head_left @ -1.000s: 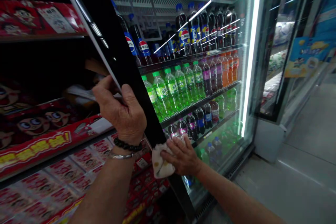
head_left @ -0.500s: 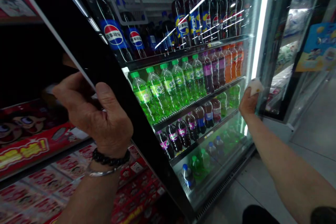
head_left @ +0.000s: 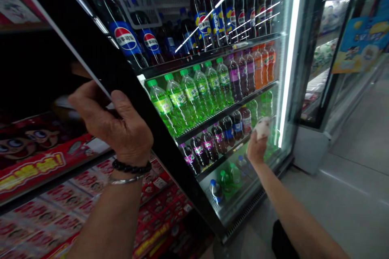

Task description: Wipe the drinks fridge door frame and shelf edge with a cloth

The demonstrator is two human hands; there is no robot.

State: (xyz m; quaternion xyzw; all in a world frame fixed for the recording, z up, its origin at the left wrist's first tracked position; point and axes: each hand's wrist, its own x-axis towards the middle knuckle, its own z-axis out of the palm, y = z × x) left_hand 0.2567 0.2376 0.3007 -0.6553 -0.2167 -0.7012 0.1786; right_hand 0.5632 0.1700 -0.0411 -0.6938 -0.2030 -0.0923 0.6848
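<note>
My left hand (head_left: pixel 114 123) is closed round the edge of the black-framed glass fridge door (head_left: pixel 121 77). Its thumb lies on the front and its fingers wrap round behind the frame. A dark bead bracelet and a silver bangle circle that wrist. In my right hand (head_left: pixel 257 149) is a bunched white cloth (head_left: pixel 262 127), held up before the glass at the lower right; whether it touches the pane I cannot tell. Through the glass show green soda bottles (head_left: pixel 185 93), large cola bottles (head_left: pixel 126 40) above them and dark purple-labelled bottles (head_left: pixel 208 142) below.
Red packaged goods (head_left: pixel 73 198) fill the shelves at the left, close to my left arm. A bright vertical light strip (head_left: pixel 290 60) runs down the fridge's right side. Another fridge (head_left: pixel 322 56) and a blue poster (head_left: pixel 361 44) stand farther right, above the grey tiled floor (head_left: pixel 349 194).
My right hand has moved left and down with the cloth, from beside the light strip to in front of the lower shelves. My left hand keeps its grip on the door.
</note>
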